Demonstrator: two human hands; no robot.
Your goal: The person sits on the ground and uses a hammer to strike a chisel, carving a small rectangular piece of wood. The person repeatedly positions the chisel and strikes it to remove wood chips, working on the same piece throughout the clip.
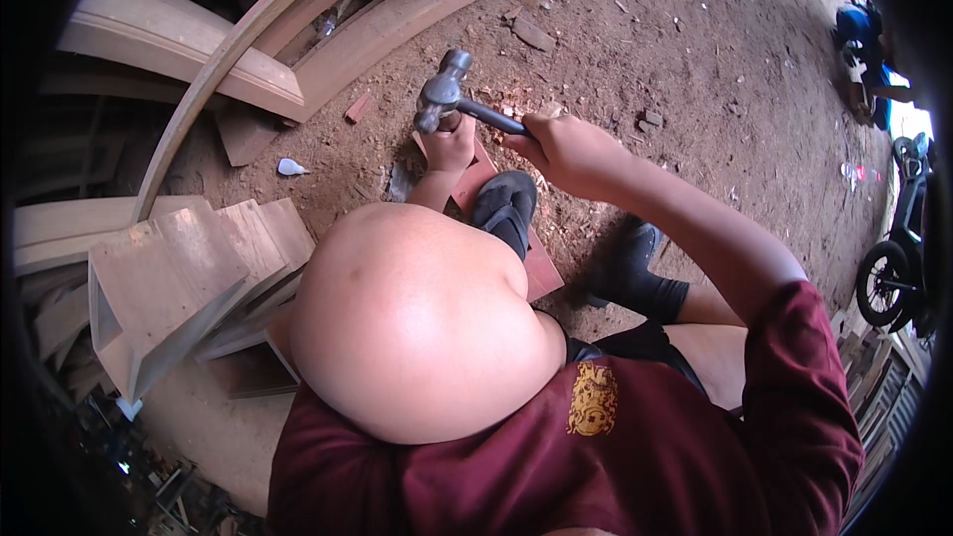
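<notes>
My right hand (576,154) is wrapped round the dark handle of a ball-peen hammer (440,94). The hammer's metal head hangs over my left hand (450,146) and covers part of it. My left fingers are closed, low over a reddish wooden board (541,273); what they grip is mostly hidden behind the hammer head. The board lies on the ground, and my foot in a dark sandal (506,203) rests on it. Wood chips (516,99) are scattered around the board's far end.
Wooden frames (338,69) and a curved strip (204,89) stand at the far left. Nearer on the left are stacked boards (169,268). A small white bottle (291,167) lies on the dirt floor (715,69). A motorbike (888,278) is at the right edge.
</notes>
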